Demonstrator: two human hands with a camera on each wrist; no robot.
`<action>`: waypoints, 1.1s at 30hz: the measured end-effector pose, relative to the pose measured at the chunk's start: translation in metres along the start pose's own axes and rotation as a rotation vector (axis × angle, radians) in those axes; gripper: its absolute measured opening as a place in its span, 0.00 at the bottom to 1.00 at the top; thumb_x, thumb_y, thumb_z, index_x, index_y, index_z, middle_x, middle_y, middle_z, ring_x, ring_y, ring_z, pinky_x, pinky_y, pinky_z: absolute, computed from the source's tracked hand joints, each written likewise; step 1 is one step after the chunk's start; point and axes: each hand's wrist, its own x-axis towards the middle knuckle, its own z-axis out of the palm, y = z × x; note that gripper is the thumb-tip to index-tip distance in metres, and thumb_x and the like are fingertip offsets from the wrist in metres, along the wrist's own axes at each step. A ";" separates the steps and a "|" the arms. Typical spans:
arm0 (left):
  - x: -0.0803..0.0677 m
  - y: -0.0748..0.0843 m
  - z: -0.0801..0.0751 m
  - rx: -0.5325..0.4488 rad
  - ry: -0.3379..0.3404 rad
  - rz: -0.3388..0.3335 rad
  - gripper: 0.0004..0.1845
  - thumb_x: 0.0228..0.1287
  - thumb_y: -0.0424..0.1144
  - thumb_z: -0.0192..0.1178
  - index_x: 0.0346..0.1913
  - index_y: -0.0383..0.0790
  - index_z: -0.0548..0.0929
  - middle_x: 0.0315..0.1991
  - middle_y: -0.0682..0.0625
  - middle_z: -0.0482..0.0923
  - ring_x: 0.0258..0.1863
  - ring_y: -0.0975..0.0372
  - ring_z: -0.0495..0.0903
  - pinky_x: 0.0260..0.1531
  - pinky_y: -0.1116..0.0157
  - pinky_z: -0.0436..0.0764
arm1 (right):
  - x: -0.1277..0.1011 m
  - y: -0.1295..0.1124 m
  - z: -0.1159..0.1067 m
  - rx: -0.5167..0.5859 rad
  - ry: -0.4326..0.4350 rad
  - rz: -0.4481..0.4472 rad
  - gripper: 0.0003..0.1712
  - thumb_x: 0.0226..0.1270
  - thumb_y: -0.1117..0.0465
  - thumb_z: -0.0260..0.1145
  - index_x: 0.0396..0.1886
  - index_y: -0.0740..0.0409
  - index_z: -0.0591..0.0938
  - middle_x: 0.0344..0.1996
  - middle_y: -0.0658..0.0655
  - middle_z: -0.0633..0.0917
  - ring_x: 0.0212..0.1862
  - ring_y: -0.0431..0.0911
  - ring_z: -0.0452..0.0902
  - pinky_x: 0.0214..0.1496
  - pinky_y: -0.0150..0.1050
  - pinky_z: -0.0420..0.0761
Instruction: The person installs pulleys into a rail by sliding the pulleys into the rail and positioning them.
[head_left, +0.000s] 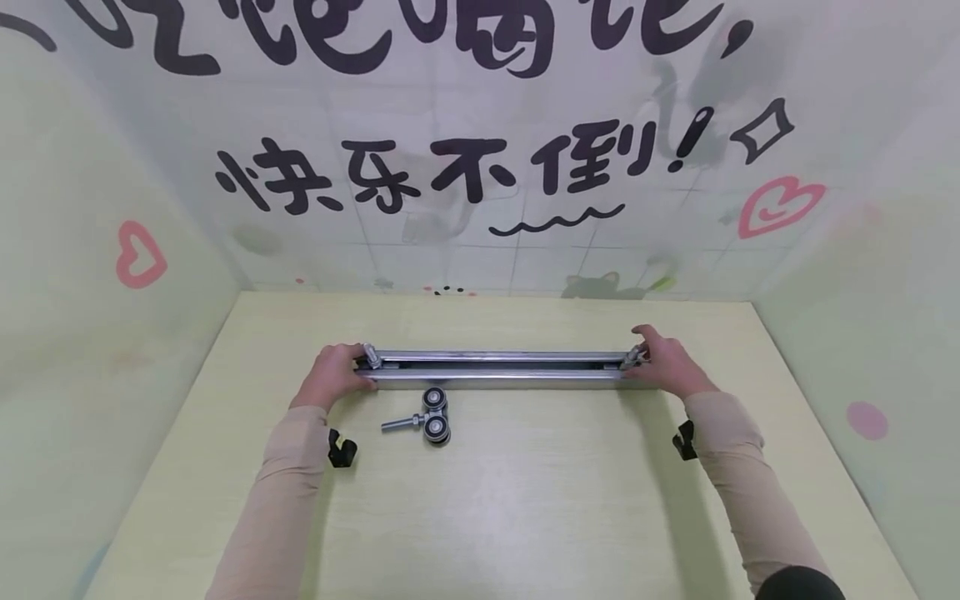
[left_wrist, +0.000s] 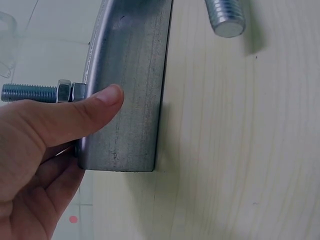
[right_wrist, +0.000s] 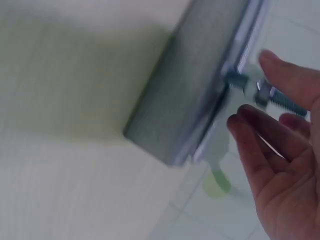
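A long metal channel rail (head_left: 498,383) lies crosswise on the table, its slot facing up. Threaded bolts with nuts stick out of the slot near its left end (head_left: 372,356) and right end (head_left: 634,357). My left hand (head_left: 332,379) grips the left end; in the left wrist view the thumb (left_wrist: 102,107) presses the rail's side, and the other fingers are partly hidden behind. At the other end is my right hand (head_left: 673,367). In the right wrist view its thumb and fingers are spread around the bolt (right_wrist: 282,100), apparently without gripping it; that view is blurred.
A roller trolley (head_left: 435,415) with a threaded bolt lies in front of the rail's left part. Printed wall panels (head_left: 450,267) border the pale wooden table (head_left: 525,483) at the back and both sides. Black wrist mounts (head_left: 342,450) sit under the forearms.
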 end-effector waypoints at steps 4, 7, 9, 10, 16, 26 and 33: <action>-0.001 0.000 -0.001 0.004 -0.010 -0.009 0.24 0.39 0.33 0.72 0.44 0.29 0.79 0.41 0.33 0.79 0.41 0.44 0.75 0.47 0.47 0.73 | 0.005 0.009 -0.007 -0.056 -0.125 0.019 0.42 0.48 0.65 0.69 0.61 0.74 0.61 0.53 0.77 0.71 0.54 0.68 0.67 0.56 0.58 0.68; -0.002 -0.001 0.000 0.001 -0.014 -0.007 0.24 0.40 0.33 0.72 0.44 0.29 0.79 0.41 0.33 0.79 0.41 0.44 0.75 0.47 0.47 0.72 | 0.010 0.015 -0.005 -0.122 -0.195 0.026 0.42 0.47 0.64 0.70 0.61 0.74 0.63 0.56 0.76 0.68 0.56 0.69 0.64 0.59 0.58 0.65; -0.002 -0.002 0.001 0.001 -0.011 -0.008 0.24 0.40 0.33 0.72 0.44 0.29 0.79 0.42 0.33 0.79 0.42 0.44 0.75 0.48 0.47 0.72 | 0.013 0.019 -0.003 -0.150 -0.202 0.017 0.41 0.44 0.64 0.72 0.58 0.75 0.66 0.54 0.76 0.71 0.54 0.68 0.67 0.58 0.57 0.67; -0.002 -0.002 0.001 0.000 -0.008 -0.008 0.24 0.40 0.33 0.72 0.44 0.29 0.80 0.42 0.33 0.79 0.42 0.43 0.75 0.48 0.47 0.72 | 0.014 0.020 -0.001 -0.160 -0.196 0.013 0.40 0.43 0.63 0.72 0.57 0.75 0.68 0.53 0.75 0.72 0.53 0.68 0.67 0.58 0.57 0.67; -0.002 0.000 0.003 -0.010 -0.003 0.001 0.25 0.40 0.33 0.72 0.46 0.29 0.79 0.41 0.33 0.79 0.42 0.44 0.75 0.48 0.48 0.73 | 0.015 0.025 0.001 -0.159 -0.159 0.065 0.37 0.38 0.62 0.76 0.50 0.75 0.75 0.46 0.73 0.77 0.46 0.63 0.73 0.51 0.54 0.72; -0.001 0.005 0.000 -0.051 -0.058 -0.013 0.26 0.42 0.34 0.71 0.47 0.27 0.77 0.44 0.33 0.77 0.42 0.47 0.75 0.47 0.50 0.74 | 0.014 0.022 0.002 -0.119 -0.111 0.099 0.33 0.31 0.65 0.78 0.45 0.69 0.80 0.41 0.69 0.81 0.41 0.59 0.74 0.47 0.52 0.74; -0.003 0.016 -0.018 -0.069 -0.158 -0.043 0.46 0.46 0.44 0.69 0.63 0.22 0.58 0.59 0.26 0.62 0.57 0.39 0.64 0.56 0.45 0.65 | 0.014 0.021 0.003 -0.065 -0.129 0.170 0.39 0.32 0.65 0.77 0.51 0.69 0.76 0.48 0.71 0.77 0.47 0.62 0.72 0.51 0.54 0.72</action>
